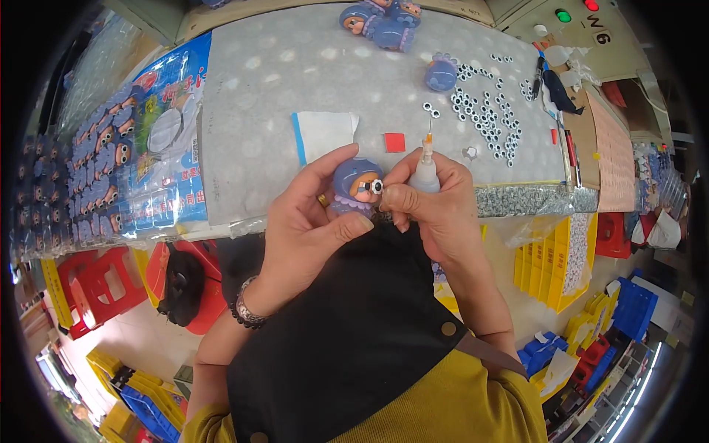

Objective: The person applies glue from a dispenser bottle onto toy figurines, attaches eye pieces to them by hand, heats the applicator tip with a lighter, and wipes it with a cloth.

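A small purple doll figurine [352, 176] with a tan face and frilled collar rests in my left hand [310, 203], its fingers and thumb closed around it. A black-and-white eye piece [377, 187] is at the doll's face. My right hand [436, 193] has thumb and index finger against that eye; whether it is still pinched I cannot tell. The same hand grips a needle-tipped glue bottle [425, 177], its needle pointing away from me. Beyond the needle lie two loose eye pieces [431, 110].
Many loose doll eyes [484, 114] are scattered on the grey mat [258, 88]. Nearby are a white cloth [329, 134], a red square [395, 142] and a purple doll part [441, 74]. More dolls [388, 33] lie at the back; rows of dolls [103, 162] stand at left.
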Action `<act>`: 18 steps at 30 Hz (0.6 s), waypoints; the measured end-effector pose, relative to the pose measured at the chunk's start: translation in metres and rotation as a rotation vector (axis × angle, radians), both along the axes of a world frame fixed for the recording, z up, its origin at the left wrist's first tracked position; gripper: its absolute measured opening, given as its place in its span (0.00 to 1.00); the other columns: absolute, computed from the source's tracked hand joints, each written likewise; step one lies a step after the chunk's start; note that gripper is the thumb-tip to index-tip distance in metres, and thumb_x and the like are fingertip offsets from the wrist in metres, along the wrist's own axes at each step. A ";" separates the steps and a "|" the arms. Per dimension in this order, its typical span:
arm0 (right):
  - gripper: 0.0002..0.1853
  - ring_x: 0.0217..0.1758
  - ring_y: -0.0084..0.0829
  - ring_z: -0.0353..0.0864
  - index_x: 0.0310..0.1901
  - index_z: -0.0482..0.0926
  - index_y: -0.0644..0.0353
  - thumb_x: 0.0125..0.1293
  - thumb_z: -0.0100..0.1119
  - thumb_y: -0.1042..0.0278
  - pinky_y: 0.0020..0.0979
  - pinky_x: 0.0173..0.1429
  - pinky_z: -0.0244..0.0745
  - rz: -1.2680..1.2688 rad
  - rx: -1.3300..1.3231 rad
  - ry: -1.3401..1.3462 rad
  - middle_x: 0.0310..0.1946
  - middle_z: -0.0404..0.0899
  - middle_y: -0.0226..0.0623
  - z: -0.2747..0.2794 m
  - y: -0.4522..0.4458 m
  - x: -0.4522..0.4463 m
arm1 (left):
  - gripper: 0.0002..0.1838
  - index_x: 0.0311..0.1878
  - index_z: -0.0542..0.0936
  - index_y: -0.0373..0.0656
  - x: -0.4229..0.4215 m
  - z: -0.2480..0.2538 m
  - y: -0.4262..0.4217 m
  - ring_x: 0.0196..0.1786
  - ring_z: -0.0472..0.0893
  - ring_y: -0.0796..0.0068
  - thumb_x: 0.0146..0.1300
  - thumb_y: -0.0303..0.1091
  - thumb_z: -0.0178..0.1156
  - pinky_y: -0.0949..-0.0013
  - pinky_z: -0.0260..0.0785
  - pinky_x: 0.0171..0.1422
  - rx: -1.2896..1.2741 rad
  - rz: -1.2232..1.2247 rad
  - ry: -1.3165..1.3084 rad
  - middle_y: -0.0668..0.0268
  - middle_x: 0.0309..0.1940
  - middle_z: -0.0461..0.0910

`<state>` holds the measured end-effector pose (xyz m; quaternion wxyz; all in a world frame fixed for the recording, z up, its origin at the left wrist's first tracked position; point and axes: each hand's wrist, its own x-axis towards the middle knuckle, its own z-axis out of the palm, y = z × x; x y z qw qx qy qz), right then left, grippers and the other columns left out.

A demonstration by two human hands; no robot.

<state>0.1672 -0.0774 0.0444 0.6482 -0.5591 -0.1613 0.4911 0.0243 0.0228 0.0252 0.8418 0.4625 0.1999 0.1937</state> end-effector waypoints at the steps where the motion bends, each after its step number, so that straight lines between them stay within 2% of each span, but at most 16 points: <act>1: 0.09 0.19 0.20 0.73 0.32 0.76 0.65 0.54 0.68 0.76 0.20 0.22 0.66 -0.007 -0.003 0.003 0.23 0.78 0.36 0.000 0.000 0.000 | 0.37 0.67 0.61 0.36 0.000 0.000 0.000 0.53 0.73 0.77 0.55 0.23 0.67 0.74 0.70 0.56 0.013 0.002 0.000 0.62 0.52 0.73; 14: 0.08 0.20 0.20 0.73 0.32 0.76 0.65 0.54 0.68 0.75 0.19 0.22 0.65 -0.015 -0.012 -0.026 0.23 0.78 0.36 -0.003 -0.002 -0.003 | 0.36 0.66 0.63 0.36 -0.001 -0.001 -0.002 0.50 0.74 0.79 0.54 0.21 0.67 0.75 0.72 0.53 0.077 0.000 0.013 0.63 0.50 0.74; 18: 0.08 0.20 0.18 0.72 0.32 0.77 0.65 0.54 0.68 0.75 0.18 0.23 0.65 -0.017 -0.033 -0.181 0.23 0.78 0.33 -0.002 -0.003 -0.005 | 0.36 0.66 0.63 0.36 -0.001 -0.001 -0.002 0.49 0.74 0.80 0.54 0.20 0.67 0.75 0.72 0.53 0.076 -0.002 0.013 0.63 0.50 0.74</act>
